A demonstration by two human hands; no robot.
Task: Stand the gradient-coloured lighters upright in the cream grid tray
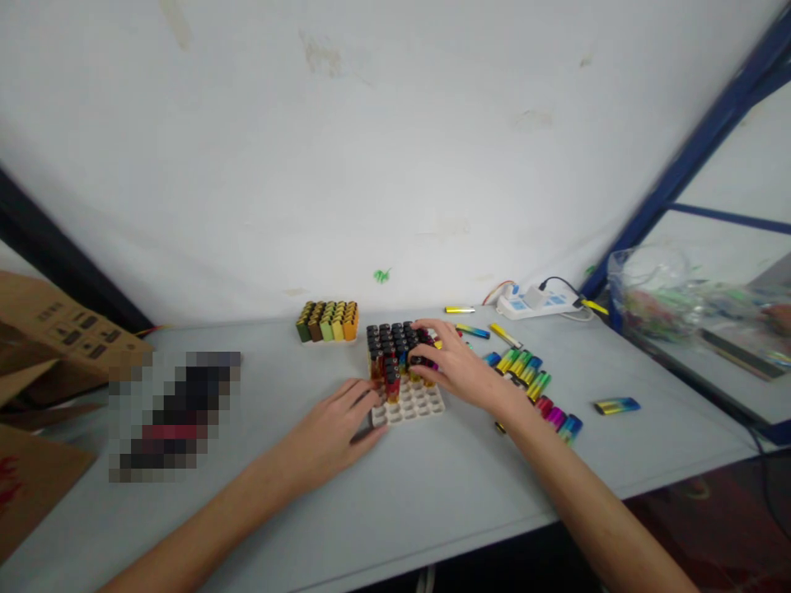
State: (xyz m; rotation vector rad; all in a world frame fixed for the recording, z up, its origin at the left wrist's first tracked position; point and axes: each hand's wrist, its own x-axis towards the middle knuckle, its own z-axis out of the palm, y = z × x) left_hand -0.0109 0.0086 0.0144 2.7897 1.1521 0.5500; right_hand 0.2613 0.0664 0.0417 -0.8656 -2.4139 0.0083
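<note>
A pale tray (420, 405) with rows of round-edged holes sits at the middle of the table. Dark-topped lighters (389, 339) stand upright in its back rows, and a red lighter (393, 387) stands further forward. My left hand (339, 418) holds the tray's front left corner, fingers along the side and thumb near the front edge. Over the tray's right side, my right hand (454, 362) has its fingers and thumb curled round a dark-topped lighter (422, 362). The fingers partly hide the lighters there.
Loose shiny coloured lighter sleeves (525, 371) lie right of the tray, with a single blue-yellow one (616, 405) further right. A block of yellow, green and brown lighters (327, 323) stands by the wall. There are also a power strip (537, 301), a cardboard box (67, 329) and a pixelated dark object (179, 420).
</note>
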